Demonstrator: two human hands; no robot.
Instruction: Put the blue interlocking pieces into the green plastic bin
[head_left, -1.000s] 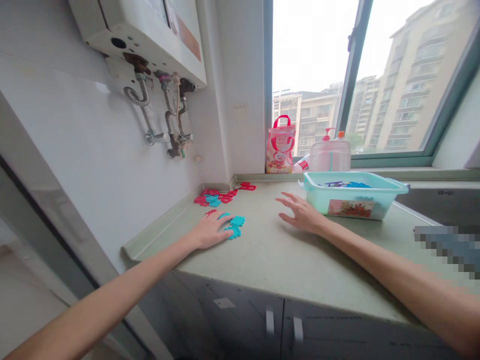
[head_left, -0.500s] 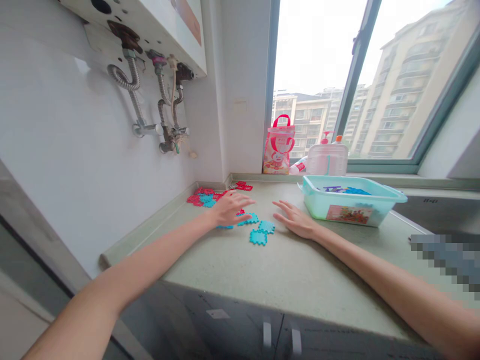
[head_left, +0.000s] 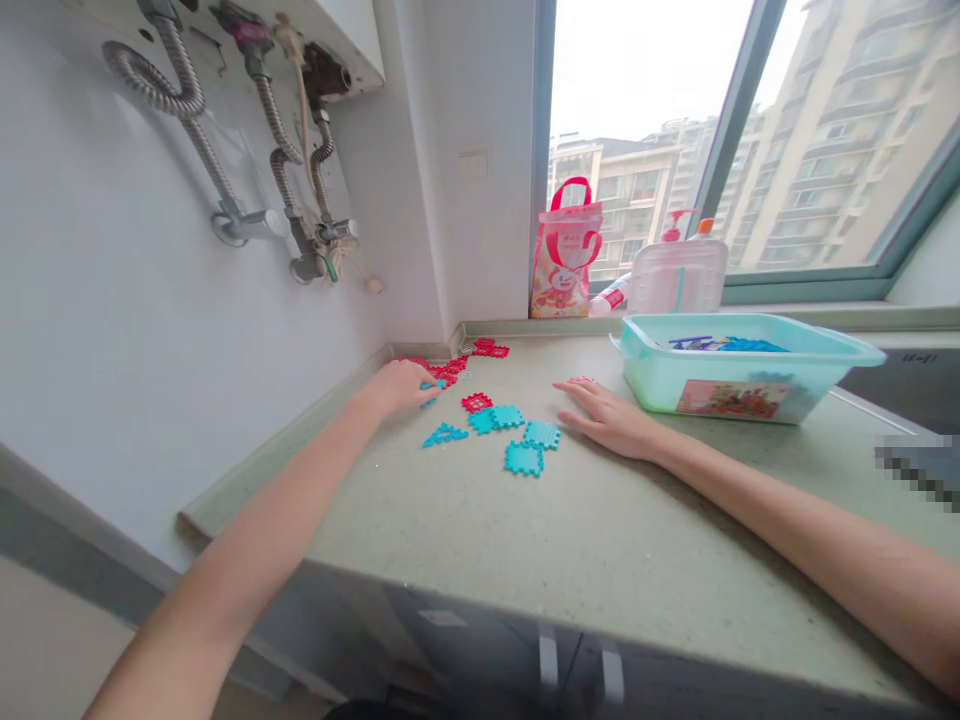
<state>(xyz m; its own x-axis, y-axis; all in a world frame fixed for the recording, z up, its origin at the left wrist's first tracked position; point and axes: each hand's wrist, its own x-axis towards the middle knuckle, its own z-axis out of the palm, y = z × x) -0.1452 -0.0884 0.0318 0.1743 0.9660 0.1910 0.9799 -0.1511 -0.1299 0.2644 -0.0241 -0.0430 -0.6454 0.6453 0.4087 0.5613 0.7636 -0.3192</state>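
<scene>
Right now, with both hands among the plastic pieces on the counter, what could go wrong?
1. The left hand reaches into the red pieces in the corner; a sweep may push some against the wall edge, where they are hard to pick up.
2. The teal pieces lie loose in the open; the left forearm could brush them toward the counter edge.
3. The right hand lies close to the teal bin and might nudge it.

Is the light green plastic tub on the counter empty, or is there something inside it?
Not empty. The tub has no lid, and blue pieces show above its rim. How far it is filled, I cannot tell.
</scene>
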